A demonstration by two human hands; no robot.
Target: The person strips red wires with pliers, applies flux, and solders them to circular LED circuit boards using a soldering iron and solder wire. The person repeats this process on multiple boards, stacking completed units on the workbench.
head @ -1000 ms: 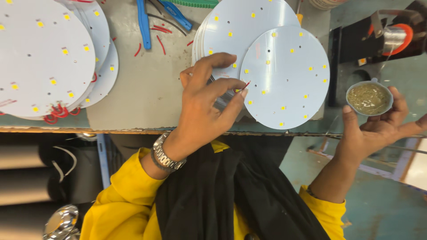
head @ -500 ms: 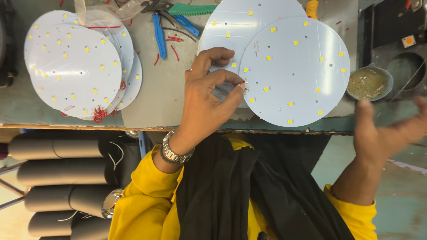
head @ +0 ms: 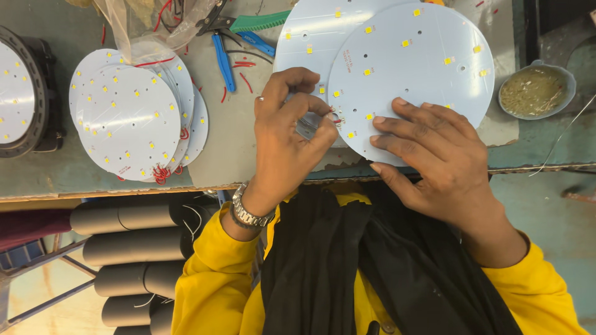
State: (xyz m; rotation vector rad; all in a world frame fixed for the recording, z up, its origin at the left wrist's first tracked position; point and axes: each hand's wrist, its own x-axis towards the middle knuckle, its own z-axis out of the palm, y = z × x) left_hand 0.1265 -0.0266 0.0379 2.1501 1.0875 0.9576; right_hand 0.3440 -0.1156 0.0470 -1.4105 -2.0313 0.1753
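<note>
Top board: a round white circuit board dotted with small yellow LED chips (head: 413,74), upper centre-right of the frame, lying on a second round white board (head: 307,37) of the same kind and overhanging the near edge of the grey-green workbench (head: 56,180)
Left hand (head: 288,133): centre of the frame, fingers curled, thumb and fingertips pinched together at the top board's left rim; what they pinch is too small to tell
Right hand (head: 434,155): lower centre-right, fingers spread flat on the near part of the top board, pressing rather than gripping
Finished stack: a fanned pile of round white LED boards with short red wire leads (head: 133,118), upper left, well apart from both hands
Tools: blue-handled cutters (head: 222,59) and green-handled pliers (head: 248,23), top centre, just beyond the left hand, amid red wire scraps
Bowl: a small grey bowl of brownish-gold residue (head: 534,90), upper right, near the top board's right rim
Risk, slip: the overhanging board probably tips or slides off the bench edge if the flat hand lifts
Risk, contact: the pressing fingers could smear or knock the yellow chips
Risk, spill: a sideways shove of the board may reach the bowl
</note>
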